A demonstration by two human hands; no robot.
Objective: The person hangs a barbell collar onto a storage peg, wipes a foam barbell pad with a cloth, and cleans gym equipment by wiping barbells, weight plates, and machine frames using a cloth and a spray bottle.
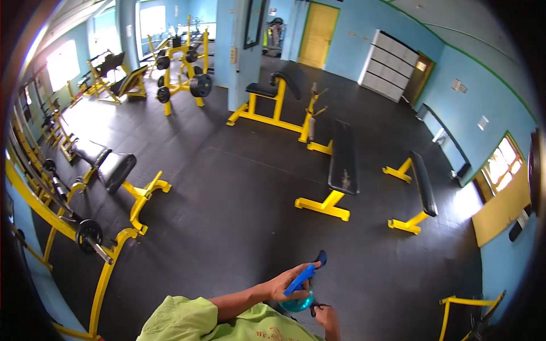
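In front of my body, low in the head view, my left hand (284, 284) is closed around a spray bottle. The spray bottle (300, 302) has a bright blue top and a rounded body that looks teal. A small dark blue thing (322, 258) shows just beyond my left fingers; its kind is unclear. Close by, to the right and lower, my right hand (326, 316) has its fingers curled. Something small and dark (314, 309) shows at its fingertips, but I cannot make out what it is. Black floor (239, 244) lies below both hands.
A flat bench (343, 159) with a yellow frame stands ahead, another bench (422, 176) to its right. At left are a padded bench (116, 170) and a rack with a barbell (90, 236). A preacher-curl bench (278, 102) stands by the pillar. A yellow frame (472, 301) is lower right.
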